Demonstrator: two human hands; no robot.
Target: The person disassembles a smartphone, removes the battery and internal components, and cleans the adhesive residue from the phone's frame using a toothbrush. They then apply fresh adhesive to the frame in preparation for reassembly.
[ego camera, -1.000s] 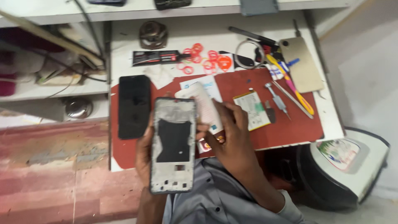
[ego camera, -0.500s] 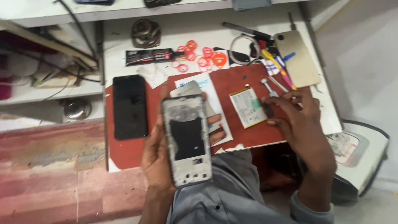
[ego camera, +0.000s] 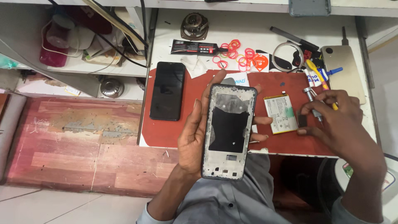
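Note:
My left hand (ego camera: 195,137) holds a stripped phone frame (ego camera: 227,130) upright over the near edge of the red mat (ego camera: 195,95), its dark inner side facing me. My right hand (ego camera: 333,120) reaches to the right part of the mat, fingers closing around a small silver screwdriver (ego camera: 313,103). A white phone battery (ego camera: 281,113) lies flat between the two hands. A black phone screen (ego camera: 167,90) rests on the mat's left part.
On the white bench behind the mat lie a black glue tube (ego camera: 195,47), red rubber bands (ego camera: 238,54), a round speaker (ego camera: 193,25), coloured tools (ego camera: 317,72) and a gold phone back cover (ego camera: 343,72). Shelves with cables stand left; wood-pattern floor lies below.
My right hand has left the frame and moved right to the tools on the mat. The left hand has kept hold of the frame, shifting it slightly.

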